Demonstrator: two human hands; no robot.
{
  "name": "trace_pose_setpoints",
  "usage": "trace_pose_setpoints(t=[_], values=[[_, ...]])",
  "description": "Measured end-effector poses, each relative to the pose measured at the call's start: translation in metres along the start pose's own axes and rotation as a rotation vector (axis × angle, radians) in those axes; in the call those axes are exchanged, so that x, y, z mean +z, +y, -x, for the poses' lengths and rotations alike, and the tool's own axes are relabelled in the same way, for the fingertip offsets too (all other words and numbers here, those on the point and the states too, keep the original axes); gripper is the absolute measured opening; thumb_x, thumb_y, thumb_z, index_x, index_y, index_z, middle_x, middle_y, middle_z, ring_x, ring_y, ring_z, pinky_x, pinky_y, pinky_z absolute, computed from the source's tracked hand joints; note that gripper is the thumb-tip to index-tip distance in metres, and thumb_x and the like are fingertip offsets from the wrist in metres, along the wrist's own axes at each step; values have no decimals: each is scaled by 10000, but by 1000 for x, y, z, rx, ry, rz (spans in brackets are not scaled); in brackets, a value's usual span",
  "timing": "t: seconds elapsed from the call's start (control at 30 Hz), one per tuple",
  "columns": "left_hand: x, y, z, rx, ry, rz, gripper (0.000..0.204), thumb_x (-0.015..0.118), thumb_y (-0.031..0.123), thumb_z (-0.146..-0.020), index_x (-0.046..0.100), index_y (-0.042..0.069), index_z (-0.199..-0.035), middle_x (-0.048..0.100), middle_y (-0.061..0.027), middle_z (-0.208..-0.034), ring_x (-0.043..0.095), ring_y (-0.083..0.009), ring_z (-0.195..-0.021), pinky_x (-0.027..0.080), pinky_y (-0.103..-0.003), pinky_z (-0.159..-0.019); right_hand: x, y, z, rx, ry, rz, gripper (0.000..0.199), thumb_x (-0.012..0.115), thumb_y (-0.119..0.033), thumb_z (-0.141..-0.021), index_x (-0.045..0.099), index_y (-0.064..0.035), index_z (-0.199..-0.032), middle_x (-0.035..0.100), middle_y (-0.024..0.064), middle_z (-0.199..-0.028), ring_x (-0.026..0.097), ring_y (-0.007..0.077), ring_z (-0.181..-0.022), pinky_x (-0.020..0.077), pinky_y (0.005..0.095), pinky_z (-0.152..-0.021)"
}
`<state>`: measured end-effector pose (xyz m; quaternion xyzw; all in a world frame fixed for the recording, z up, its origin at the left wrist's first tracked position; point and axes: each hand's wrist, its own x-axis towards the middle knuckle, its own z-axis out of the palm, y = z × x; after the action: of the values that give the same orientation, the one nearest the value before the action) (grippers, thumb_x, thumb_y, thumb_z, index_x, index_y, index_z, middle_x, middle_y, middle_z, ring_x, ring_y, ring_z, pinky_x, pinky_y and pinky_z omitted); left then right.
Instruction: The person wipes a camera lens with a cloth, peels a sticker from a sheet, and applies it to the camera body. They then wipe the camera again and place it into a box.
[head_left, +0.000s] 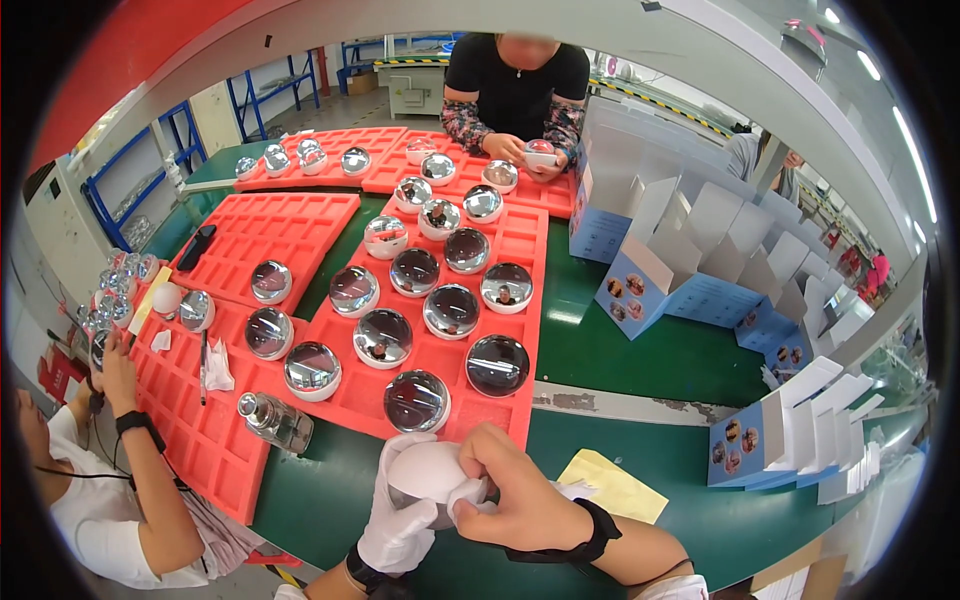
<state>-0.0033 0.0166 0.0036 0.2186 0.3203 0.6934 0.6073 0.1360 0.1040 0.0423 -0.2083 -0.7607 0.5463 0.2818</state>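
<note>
White dome (428, 468), half hidden, sits clasped between gloved left hand (400, 525) and bare right hand (520, 500).

1. The left hand (400, 520) and right hand (520, 500) meet around a dome (425, 470) at the near edge of the desk (660, 360).
2. Just beyond the hands lies a tray (520, 250) carrying rows of domes.
3. Left of the hands stands a bottle (275, 420).
4. Right of the hands lies a paper sheet (620, 485); farther right stand folded boxes (700, 270).
</note>
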Motion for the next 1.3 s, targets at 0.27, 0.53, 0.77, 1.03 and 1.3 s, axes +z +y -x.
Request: trace_pose_setpoints(t=[0.27,0.53,0.77,1.03,1.3], values=[[1,-1,2,22,25,7,797,827,223,-652,358,79,-1279,513,-91,-1191,532,-197,-1096,441,-336,-934,-1,1,0,-17,-23,-15,351,661,-106,-709,360,-52,-881,350,66,-871,363,173,-755,340,282,-619],[6,2,1,21,51,-120,798,837,178,-640,363,82,-1275,519,-91,-1188,531,-186,-1096,438,-332,-936,0,2,-1,31,7,-2,355,670,-105,-702,363,-55,-873,346,59,-860,358,154,-750,330,271,-612],[-1,1,2,-48,5,68,778,818,200,-671,352,75,-1282,515,-98,-1202,538,-204,-1099,456,-335,-922,-1,2,-1,30,-19,-68,348,668,-103,-694,368,-58,-865,355,45,-849,358,144,-735,324,269,-593],[8,5,3,-52,-1,-25,793,815,230,-673,342,76,-1290,507,-103,-1203,539,-208,-1096,465,-337,-912,0,-3,0,20,18,3,345,665,-106,-687,366,-55,-853,356,54,-841,362,158,-751,326,279,-598],[-1,-3,1,-25,1,25,796,821,227,-663,345,75,-1283,504,-95,-1198,537,-210,-1095,464,-344,-915,-5,1,-1,7,-48,-20,351,666,-102,-677,361,-52,-843,352,68,-827,357,200,-752,333,303,-643]])
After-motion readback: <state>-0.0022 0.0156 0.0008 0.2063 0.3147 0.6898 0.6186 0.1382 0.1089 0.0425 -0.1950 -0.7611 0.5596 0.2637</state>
